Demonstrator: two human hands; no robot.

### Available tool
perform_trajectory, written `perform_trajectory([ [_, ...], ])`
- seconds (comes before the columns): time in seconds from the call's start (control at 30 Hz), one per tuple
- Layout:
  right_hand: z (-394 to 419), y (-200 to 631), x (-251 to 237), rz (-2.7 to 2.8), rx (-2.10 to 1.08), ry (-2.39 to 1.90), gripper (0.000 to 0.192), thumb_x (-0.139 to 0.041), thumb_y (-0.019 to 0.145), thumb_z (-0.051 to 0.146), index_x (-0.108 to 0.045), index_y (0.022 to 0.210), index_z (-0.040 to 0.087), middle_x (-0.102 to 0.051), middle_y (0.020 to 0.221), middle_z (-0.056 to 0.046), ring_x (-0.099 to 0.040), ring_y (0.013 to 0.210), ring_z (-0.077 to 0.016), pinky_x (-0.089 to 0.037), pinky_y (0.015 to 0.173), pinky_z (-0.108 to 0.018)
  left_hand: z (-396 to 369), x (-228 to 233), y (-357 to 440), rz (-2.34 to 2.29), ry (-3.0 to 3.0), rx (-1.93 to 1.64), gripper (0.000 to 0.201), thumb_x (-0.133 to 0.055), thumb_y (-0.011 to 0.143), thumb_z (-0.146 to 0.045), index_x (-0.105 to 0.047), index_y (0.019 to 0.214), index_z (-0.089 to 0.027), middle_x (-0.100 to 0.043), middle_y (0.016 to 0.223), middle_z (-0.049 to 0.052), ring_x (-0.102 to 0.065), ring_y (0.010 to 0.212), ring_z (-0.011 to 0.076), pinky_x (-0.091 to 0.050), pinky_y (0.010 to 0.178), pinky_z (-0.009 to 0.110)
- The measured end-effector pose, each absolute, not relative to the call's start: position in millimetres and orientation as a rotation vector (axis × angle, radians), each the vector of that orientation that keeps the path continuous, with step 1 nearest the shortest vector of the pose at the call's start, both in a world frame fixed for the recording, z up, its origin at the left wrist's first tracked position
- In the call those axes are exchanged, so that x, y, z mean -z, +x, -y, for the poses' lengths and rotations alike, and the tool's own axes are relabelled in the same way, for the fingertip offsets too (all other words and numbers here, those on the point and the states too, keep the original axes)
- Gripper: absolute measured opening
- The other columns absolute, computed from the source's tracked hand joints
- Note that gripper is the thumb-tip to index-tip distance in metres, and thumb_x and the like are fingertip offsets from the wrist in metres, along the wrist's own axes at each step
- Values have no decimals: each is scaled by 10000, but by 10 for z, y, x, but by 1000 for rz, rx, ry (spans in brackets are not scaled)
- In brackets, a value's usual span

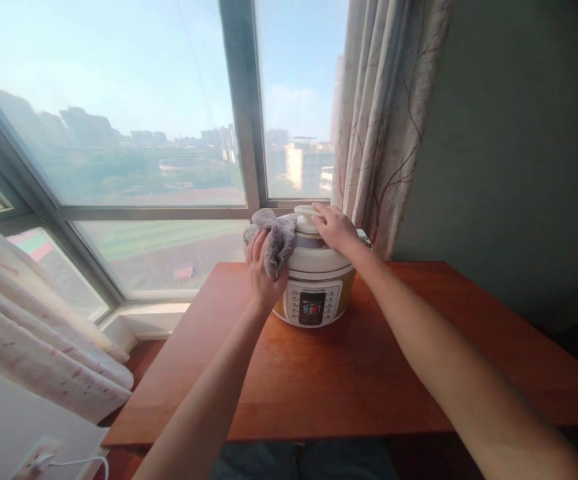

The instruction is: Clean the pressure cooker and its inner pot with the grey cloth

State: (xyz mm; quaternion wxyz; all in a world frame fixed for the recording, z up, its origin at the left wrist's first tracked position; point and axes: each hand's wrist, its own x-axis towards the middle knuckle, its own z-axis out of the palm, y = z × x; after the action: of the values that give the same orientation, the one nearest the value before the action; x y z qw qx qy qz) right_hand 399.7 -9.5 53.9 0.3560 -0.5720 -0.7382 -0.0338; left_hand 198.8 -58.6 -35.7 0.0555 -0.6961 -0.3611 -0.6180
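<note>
An electric pressure cooker [313, 270], white with gold-coloured sides, stands upright on the wooden table, its control panel facing me. My left hand [263, 267] is closed around a fluffy grey cloth [275, 241], which rests against the upper left side of the cooker's lid. My right hand [336, 229] grips the pale lid handle [309, 212] at the top, fingers curled over its right part. The lid sits on the cooker. Part of the cooker's left side is hidden behind my left hand and the cloth.
The reddish-brown table [349, 380] extends around the cooker, its far edge near the window [159, 120]. Curtains hang on the right [383, 127] and left [29, 333]. A wall socket with a plugged-in white cable [76, 461] is at the lower left.
</note>
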Motion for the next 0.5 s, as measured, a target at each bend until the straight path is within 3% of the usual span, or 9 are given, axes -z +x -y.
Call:
perform_trajectory([
  [0.13,92,4001,-545,1895,64,-1478,466,-424,981,368,-563,1411,254,-619,1342,-98,-580,1230,-283,-466,1038,-407,432,210,2013,1254,-1995,2004,552,-506,865,-348,-569,1389,-188,-557,1441,121,-438,1387,310,-286,1184,471],
  [0.33,53,4023,-534,1896,36,-1425,453,-408,1000,378,-590,1389,236,-635,1342,-94,-576,1247,-256,-453,1056,-380,91,-320,1936,1706,-2234,1704,360,-543,819,-312,-728,1081,-149,-734,1096,124,-639,1061,343,-469,972,479],
  [0.43,41,4032,-539,1890,24,-1411,441,-399,1006,370,-602,1376,246,-634,1362,-77,-577,1252,-247,-452,1060,-383,-100,-500,1935,1784,-2391,1504,301,-548,811,-317,-745,929,-121,-743,914,144,-667,893,331,-502,875,467],
  [0.5,41,4039,-549,1881,-3,-1402,438,-400,1005,364,-611,1369,240,-634,1370,-72,-574,1262,-240,-445,1070,-381,-129,-528,1947,1750,-2397,1491,271,-566,788,-306,-753,885,-136,-749,907,140,-668,888,327,-503,879,461],
])
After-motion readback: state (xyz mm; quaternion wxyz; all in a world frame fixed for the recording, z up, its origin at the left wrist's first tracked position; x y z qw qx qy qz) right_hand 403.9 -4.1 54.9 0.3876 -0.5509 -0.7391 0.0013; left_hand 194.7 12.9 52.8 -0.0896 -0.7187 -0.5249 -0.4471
